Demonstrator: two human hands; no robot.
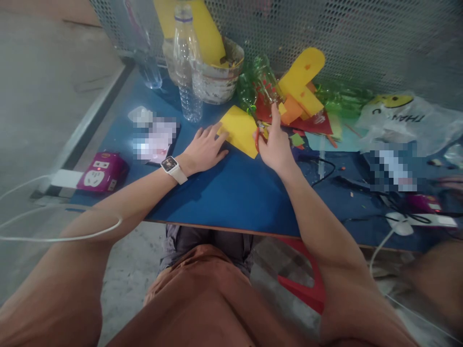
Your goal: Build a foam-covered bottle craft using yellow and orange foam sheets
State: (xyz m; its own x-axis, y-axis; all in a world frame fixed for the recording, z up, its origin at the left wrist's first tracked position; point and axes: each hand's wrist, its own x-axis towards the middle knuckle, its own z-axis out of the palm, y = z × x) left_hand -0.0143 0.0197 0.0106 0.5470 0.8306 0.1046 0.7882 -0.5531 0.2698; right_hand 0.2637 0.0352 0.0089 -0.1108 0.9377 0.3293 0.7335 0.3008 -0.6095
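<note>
My left hand (207, 150) lies flat on the blue table with its fingers spread. Its fingertips touch the left edge of a yellow sheet of paper (238, 132). At the sheet's right side, my right hand (278, 149) holds a pair of scissors (257, 139) with red on the handle. The right index finger stretches forward, away from the other fingers. Part of the scissors is hidden behind the hand, and their blades are hard to make out. Yellow paper cutouts (304, 77) and a red sheet (321, 124) lie just beyond the right hand.
A clear plastic bottle (188, 72) stands before a tub (220, 82). Green bottles (343, 94) line the back mesh. Phones (157, 140), a purple socket block (101, 172), cables and a plastic bag (408, 120) lie around. Part of another person shows at the right edge.
</note>
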